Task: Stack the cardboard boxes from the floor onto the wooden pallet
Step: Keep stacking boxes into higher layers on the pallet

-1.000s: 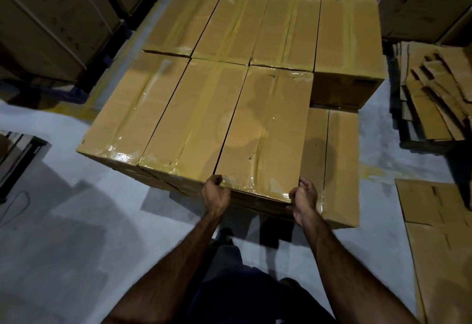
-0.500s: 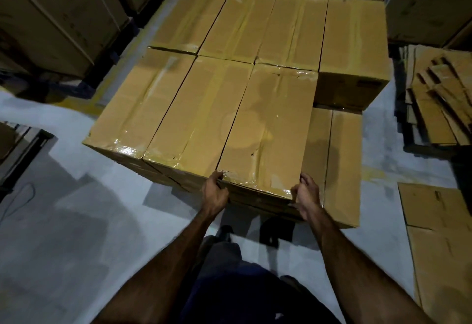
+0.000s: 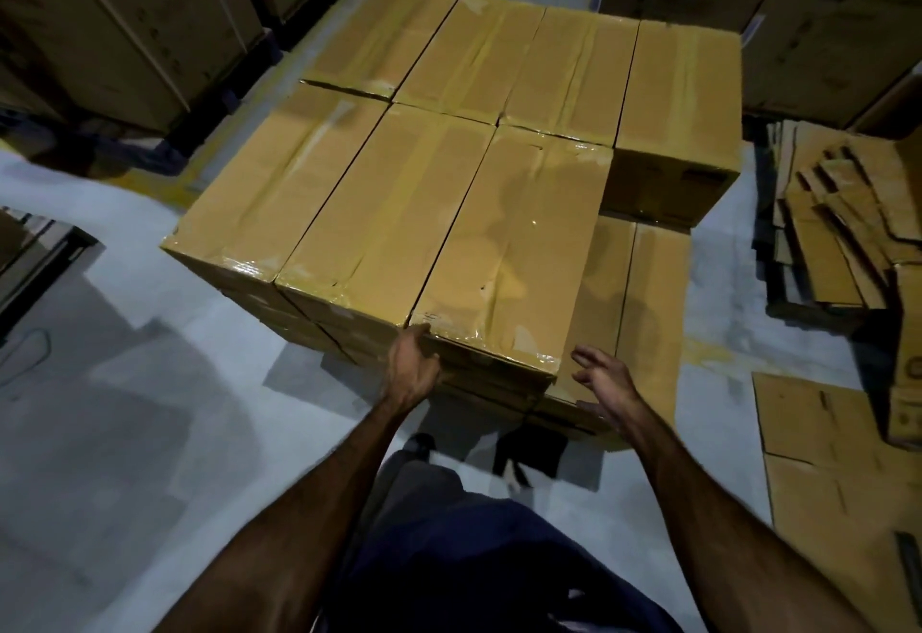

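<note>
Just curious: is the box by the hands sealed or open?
Sealed: the box has shiny tape over its closed top flaps, lying flat beside its neighbours.

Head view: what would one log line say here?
left hand: touching near box end | right hand: open, off it | top layer: gap at right

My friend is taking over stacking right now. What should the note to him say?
Left hand: on the near left corner of the near-right top box.
Right hand: open, off the box.
Done: that box lies flush in the near top row, beside two others.
Left: a gap at the near right, where the lower boxes are uncovered. It looks ready for one more box. No loose box is in view.
</note>
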A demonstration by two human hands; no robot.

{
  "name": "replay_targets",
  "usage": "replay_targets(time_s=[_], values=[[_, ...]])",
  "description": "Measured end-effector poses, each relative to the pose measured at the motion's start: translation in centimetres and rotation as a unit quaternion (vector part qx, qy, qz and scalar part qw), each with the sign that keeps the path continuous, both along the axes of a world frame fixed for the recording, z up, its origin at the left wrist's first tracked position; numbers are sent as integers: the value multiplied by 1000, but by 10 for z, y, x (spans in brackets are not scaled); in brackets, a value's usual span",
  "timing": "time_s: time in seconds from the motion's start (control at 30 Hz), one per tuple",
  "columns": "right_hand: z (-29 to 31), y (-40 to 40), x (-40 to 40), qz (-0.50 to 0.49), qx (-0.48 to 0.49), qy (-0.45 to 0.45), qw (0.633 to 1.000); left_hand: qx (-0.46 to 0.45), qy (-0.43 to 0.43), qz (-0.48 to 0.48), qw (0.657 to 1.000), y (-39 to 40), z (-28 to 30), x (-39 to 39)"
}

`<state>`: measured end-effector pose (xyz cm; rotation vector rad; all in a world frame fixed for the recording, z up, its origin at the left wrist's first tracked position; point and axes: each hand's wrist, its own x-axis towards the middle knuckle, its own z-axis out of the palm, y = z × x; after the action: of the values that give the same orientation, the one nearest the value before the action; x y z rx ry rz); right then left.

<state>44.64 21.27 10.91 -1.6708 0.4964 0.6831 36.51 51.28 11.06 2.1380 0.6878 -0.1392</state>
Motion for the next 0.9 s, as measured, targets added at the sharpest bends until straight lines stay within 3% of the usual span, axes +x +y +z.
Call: replay_targets(time_s=[0.37,0.77,0.9], values=[[24,-40,-45,71,-26,-1,997,-67,16,69,995,-56,-14,-69],[-2,-64,-71,85,-61,-20,994,-48,40,27,998,-112,-12,-97],[-2,-60,-55,79,-52,-20,995,8,35,-45,998,-115,10,-70]])
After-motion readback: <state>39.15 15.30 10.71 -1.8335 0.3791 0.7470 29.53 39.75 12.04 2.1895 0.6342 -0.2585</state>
